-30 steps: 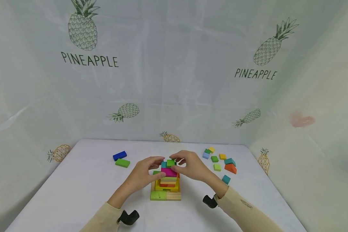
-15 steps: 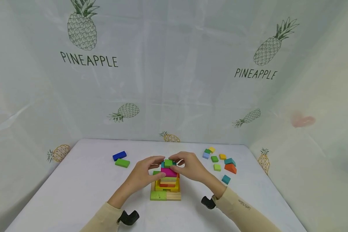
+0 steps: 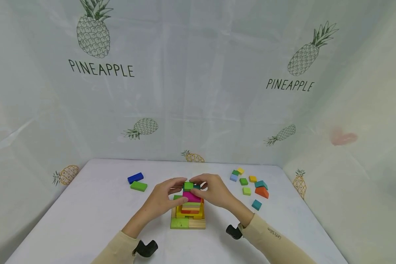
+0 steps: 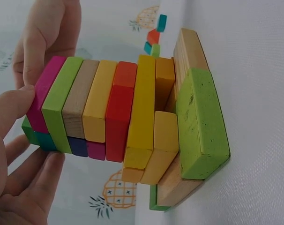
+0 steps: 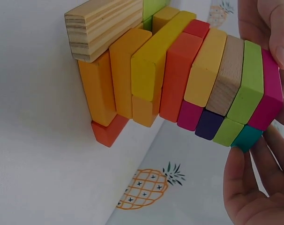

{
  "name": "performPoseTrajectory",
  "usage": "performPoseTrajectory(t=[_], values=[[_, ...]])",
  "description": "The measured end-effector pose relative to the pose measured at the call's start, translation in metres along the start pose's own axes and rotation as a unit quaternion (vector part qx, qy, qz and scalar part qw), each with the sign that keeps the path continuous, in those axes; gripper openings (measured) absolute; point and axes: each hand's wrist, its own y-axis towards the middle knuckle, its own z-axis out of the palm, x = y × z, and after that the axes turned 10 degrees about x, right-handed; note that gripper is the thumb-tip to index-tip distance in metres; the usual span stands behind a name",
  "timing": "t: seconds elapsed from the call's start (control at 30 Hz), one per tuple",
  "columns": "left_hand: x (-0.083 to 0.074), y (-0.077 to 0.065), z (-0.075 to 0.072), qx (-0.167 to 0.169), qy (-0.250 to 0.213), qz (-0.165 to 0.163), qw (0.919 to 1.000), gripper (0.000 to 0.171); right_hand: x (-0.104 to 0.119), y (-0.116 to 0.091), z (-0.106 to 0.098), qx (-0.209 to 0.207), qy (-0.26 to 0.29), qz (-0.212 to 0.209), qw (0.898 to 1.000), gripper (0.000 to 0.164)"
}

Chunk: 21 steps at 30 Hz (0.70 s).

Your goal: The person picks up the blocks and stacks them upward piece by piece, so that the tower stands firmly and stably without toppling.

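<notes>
At far left on the white table, a blue rectangular block lies just beside a green rectangular block. Next comes your left hand, curved round the upper left of the block tower, its thumb on the magenta block and its other fingers reaching round behind. The tower stands upright in the middle of the table, a light green block and a plain wooden block at its front foot. On its top, toward the left, sits the small green block, pinched by your right hand. Farther right lie loose blocks, including a pale blue cube, a teal cube and an orange triangular block.
</notes>
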Motion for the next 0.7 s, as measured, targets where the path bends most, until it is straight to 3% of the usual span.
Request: performPoseTrajectory(t=[0.43, 0.7], values=[[0.0, 0.0, 0.0, -0.001, -0.01, -0.009, 0.9999, 0.062, 0.001, -0.002, 0.0, -0.005, 0.004, -0.001, 1.0, 0.033], [-0.001, 0.001, 0.001, -0.004, -0.015, -0.013, 0.9998, 0.062, -0.017, -0.037, -0.026, -0.028, -0.011, 0.032, 0.999, 0.037]])
